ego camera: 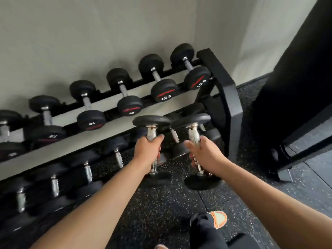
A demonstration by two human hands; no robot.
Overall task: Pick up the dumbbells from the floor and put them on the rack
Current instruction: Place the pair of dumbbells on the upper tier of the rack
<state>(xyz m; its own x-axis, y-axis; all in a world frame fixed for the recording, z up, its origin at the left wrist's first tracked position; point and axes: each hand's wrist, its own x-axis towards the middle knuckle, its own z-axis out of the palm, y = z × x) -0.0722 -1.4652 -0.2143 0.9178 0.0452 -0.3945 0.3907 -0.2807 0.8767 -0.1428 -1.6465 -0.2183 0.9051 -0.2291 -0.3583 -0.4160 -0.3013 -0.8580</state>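
My left hand [148,150] grips the steel handle of a black dumbbell [151,121], held above the floor in front of the rack's right end. My right hand [203,155] grips the handle of a second black dumbbell [193,118], right beside the first. Both dumbbells point with their far heads toward the lower tier of the black rack [228,97]. The rack's upper tier carries several black dumbbells, some marked 10 [129,106] and 12.5 [164,90]. The lower tier also carries several dumbbells, blurred on the left.
A speckled black rubber floor [161,203] lies below. My foot in an orange shoe [218,219] stands on it. A large black machine frame [296,105] rises at the right, close to the rack's end. A pale wall stands behind the rack.
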